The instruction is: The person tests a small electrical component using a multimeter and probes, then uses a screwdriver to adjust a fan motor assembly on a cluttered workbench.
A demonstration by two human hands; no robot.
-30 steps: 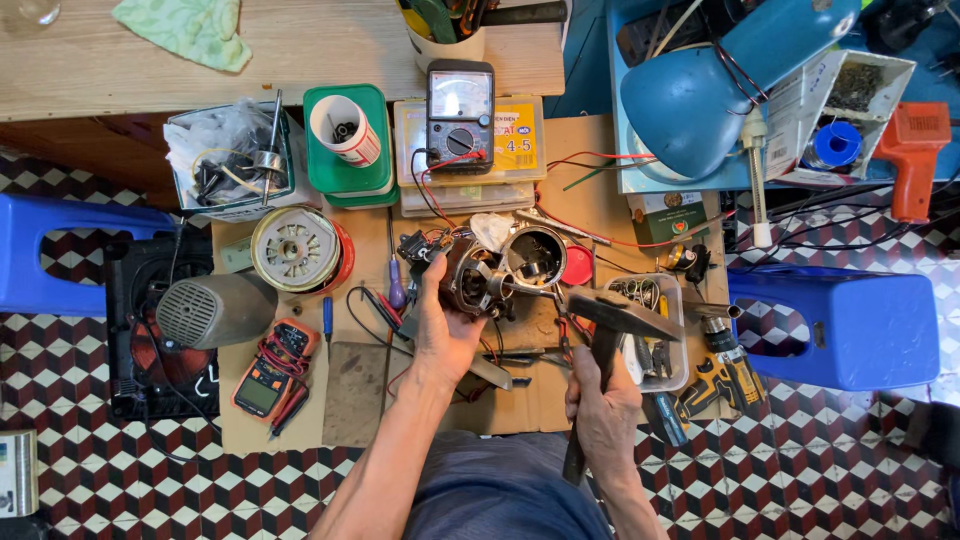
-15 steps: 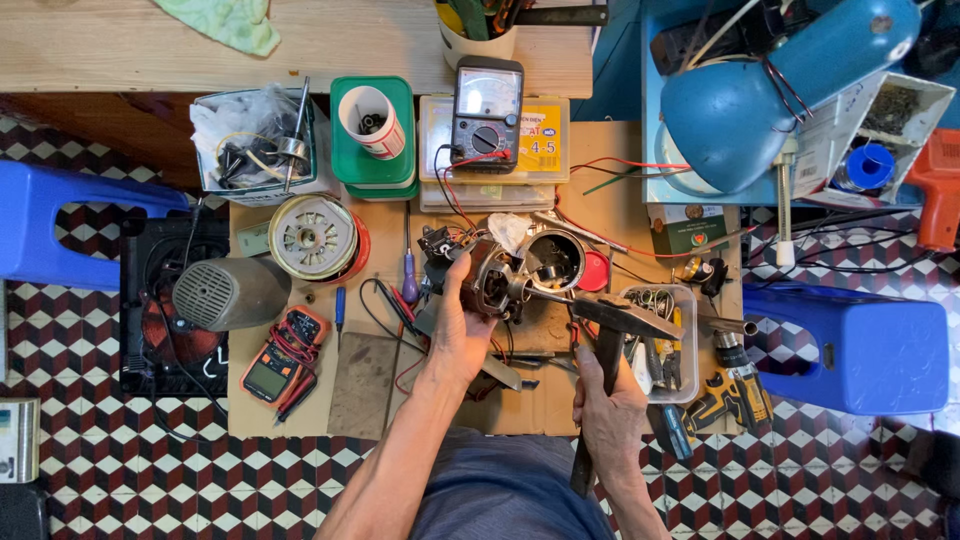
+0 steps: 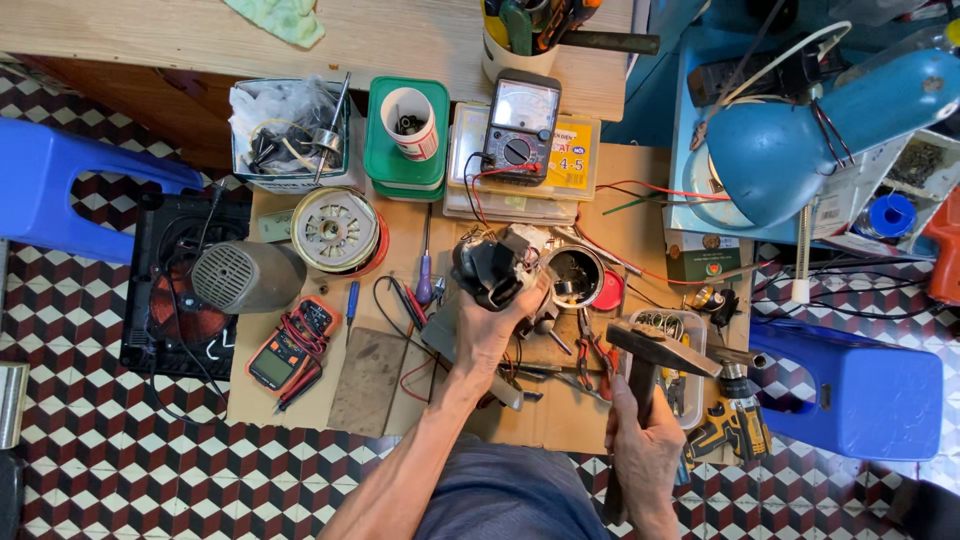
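Note:
My left hand point(image 3: 492, 330) grips a black electric motor body point(image 3: 487, 268) and holds it on the cardboard work mat point(image 3: 600, 420). Just to its right lies a round metal housing point(image 3: 574, 275) with a red cap point(image 3: 606, 292) beside it. My right hand point(image 3: 643, 452) is closed around the handle of a hammer point(image 3: 657, 350), whose dark head points left above a clear parts tray point(image 3: 672, 368). The hammer head is apart from the motor, lower and to its right.
An analog multimeter point(image 3: 520, 128) lies on a yellow box, with a blue desk lamp point(image 3: 800, 140) at right. A round rotor point(image 3: 336, 230), an orange digital meter point(image 3: 288, 350), a grey fan motor point(image 3: 245, 278), screwdrivers, pliers and a cordless drill point(image 3: 735, 420) surround the mat. Blue stools stand at both sides.
My left hand has turned the motor so its black side faces up. The view has shifted slightly, and my right hand keeps the hammer lifted near the tray.

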